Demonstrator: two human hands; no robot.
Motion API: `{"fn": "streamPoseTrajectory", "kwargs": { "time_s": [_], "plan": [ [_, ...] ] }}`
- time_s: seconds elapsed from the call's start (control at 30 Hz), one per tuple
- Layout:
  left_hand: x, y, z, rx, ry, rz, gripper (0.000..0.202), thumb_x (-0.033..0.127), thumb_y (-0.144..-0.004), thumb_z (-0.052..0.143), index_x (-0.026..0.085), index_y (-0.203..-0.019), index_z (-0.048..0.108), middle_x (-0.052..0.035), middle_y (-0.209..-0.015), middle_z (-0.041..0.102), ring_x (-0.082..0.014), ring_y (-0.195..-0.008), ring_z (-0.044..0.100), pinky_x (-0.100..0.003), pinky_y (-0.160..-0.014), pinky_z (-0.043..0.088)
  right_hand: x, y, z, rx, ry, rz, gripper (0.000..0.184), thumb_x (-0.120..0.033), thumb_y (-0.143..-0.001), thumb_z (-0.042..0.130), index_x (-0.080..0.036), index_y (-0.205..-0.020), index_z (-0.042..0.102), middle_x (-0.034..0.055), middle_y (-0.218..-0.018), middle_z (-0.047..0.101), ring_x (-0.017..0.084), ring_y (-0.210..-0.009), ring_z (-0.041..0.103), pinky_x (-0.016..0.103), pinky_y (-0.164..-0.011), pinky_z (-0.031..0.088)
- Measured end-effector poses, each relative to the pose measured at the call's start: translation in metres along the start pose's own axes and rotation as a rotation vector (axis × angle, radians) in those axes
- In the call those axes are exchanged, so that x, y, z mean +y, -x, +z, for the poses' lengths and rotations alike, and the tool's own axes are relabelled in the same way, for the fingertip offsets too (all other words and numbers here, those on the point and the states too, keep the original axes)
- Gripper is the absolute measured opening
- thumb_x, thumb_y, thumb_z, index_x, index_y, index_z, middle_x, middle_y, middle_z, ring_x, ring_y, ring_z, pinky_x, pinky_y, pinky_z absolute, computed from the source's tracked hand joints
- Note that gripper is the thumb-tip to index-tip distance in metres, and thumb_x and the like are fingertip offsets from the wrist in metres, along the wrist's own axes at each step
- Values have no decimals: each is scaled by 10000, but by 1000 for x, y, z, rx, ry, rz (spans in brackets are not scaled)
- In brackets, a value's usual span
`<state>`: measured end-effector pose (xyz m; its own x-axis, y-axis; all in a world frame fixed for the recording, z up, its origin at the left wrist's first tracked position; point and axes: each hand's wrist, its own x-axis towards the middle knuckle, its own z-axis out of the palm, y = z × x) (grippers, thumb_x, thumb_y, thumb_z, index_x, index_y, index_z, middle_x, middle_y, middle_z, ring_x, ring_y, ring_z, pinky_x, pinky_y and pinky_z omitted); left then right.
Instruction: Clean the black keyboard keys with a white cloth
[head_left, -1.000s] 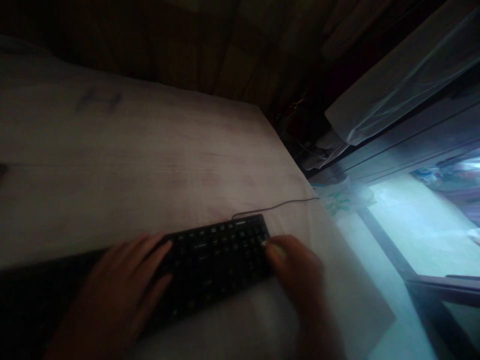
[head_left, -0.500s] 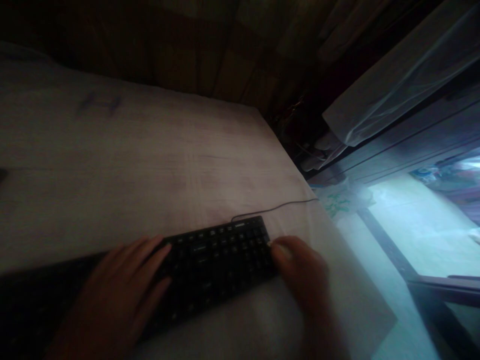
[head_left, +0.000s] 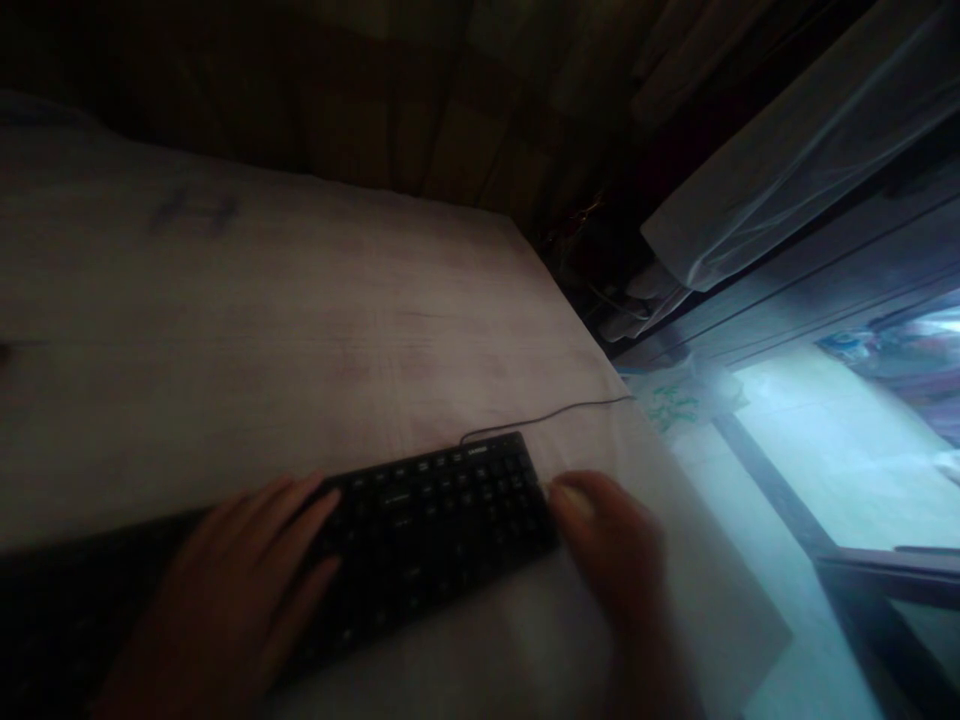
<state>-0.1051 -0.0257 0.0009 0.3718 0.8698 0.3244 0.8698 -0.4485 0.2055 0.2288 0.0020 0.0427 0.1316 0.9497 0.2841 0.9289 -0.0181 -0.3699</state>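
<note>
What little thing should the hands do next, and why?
Maybe the right hand could ease a little left, to the right end of the black keyboard. It is curled right beside that end, and the left hand lies over the keyboard, so it might help steady it. It's too dark and blurry to tell if the right hand pinches something small.
</note>
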Motion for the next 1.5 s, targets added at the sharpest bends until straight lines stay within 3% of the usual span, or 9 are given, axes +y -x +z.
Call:
{"fn": "streamPoseTrajectory", "kwargs": {
  "time_s": [0.27,0.5,0.7,0.97,1.5],
  "plan": [
    [1,-1,-1,-8,-9,-4,513,537,-947,405,244,-1347,535,-113,-1317,656,-340,-1161,621,-540,-1010,436,-27,6,6,-163,-308,-156,147,-196,-817,552,-218,-766,687,17,-713,705,168,-643,666,272,-602,500],
    [0,-2,-2,-5,-19,14,501,515,-944,420,247,-1354,523,-107,-1324,650,-331,-1173,615,-516,-1022,422,-40,11,11,-205,-278,-256,188,-171,-846,522,-208,-765,687,21,-699,677,160,-622,637,265,-588,486],
    [1,-5,-2,7,-55,65,491,486,-969,392,192,-1345,507,-156,-1294,649,-339,-1144,615,-529,-1005,422,-36,9,16,-138,-152,-237,186,-165,-845,531,-203,-757,691,38,-726,692,172,-642,648,275,-614,493],
    [1,-2,-1,-3,-41,22,509,520,-953,389,244,-1365,500,-120,-1304,657,-338,-1160,615,-536,-1006,431,-24,5,13,-103,-44,-172,174,-200,-843,537,-213,-779,698,33,-732,706,180,-642,666,283,-609,498],
    [0,-2,-1,-19,-6,4,521,544,-952,387,245,-1355,525,-115,-1329,646,-340,-1172,611,-543,-1021,425,-10,2,9,-86,32,-82,205,-268,-865,514,-228,-805,705,36,-782,744,202,-669,693,313,-622,481]
  ]
}}
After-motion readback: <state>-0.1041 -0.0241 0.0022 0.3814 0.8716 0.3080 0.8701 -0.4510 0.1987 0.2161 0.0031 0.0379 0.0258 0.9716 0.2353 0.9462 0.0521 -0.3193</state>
